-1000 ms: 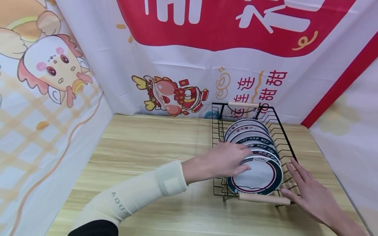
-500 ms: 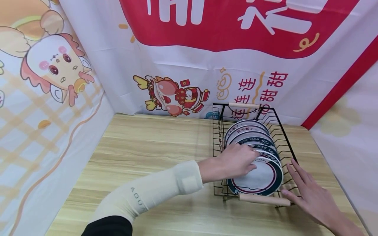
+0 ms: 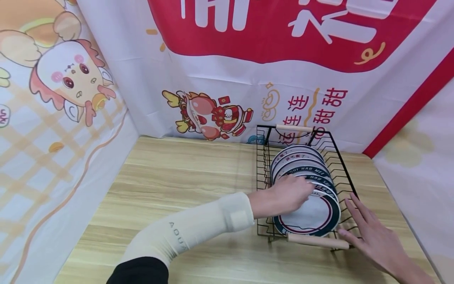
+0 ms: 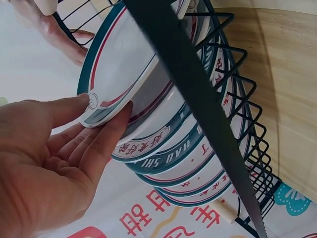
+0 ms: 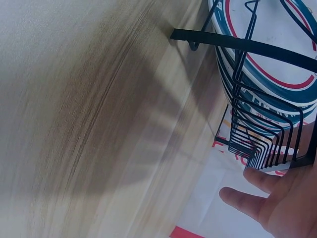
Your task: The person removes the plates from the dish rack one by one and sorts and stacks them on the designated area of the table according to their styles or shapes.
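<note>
Presumably brittle, the front plate (image 3: 307,216) is aptly rim-pinched in the left hand (image 3: 289,194), the rack (image 3: 317,241) beside the spread right hand (image 3: 379,240).

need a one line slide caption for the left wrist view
Left hand pinches the front plate by its rim, more plates lined up behind it in a wire rack.

Front plate (image 3: 307,216) | white, teal rim | tilted in black wire rack (image 3: 342,163)
</note>
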Available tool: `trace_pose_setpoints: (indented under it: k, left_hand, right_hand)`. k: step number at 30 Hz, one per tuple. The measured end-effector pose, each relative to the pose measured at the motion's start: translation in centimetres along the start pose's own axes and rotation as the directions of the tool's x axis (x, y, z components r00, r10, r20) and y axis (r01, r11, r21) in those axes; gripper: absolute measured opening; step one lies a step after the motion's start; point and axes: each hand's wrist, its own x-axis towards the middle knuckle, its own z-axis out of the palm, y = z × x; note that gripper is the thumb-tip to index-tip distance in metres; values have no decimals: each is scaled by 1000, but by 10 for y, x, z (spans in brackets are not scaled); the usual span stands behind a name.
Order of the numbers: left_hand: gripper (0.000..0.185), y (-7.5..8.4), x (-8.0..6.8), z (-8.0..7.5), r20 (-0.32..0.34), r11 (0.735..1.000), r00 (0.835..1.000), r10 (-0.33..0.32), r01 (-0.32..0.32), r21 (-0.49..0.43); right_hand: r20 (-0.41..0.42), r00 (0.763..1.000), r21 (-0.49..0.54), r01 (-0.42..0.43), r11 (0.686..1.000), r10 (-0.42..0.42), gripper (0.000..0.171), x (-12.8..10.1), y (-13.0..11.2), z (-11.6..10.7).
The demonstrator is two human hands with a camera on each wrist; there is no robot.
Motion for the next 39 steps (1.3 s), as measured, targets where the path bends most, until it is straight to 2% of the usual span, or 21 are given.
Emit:
trace_pose_setpoints:
  k: [6,11,20,26,32,39]
  left_hand:
    - [16,2,5,2,3,997,1000,20,-21,78]
    - [23,3,5,4,23,995,999,25,-27,99]
    - [27,-5,-1,8,-23,997,1000,9,-11,-73]
    - [29,-5,-6,9,-56,993,998,-3,-4,-122]
    - [21,-3,-8,2,-97,993,995,-23,12,-113]
    - [12,-6,-14,-6,-188,988,982,-5,-25,-152]
  right_hand:
    - [-13,1000,10,3,1000,-3,100,0,0,0]
    - [0,1000,17,-9,1000,9,98,-1,-1,0]
    - [-23,1000,18,2,1000,-1,99,0,0,0]
    - [-29,1000,21,2,1000,-1,98,1,0,1]
    - [-8,1000,36,-26,999,26,95,1,-1,3]
    - [38,997,43,-63,997,61,93,1,-2,2]
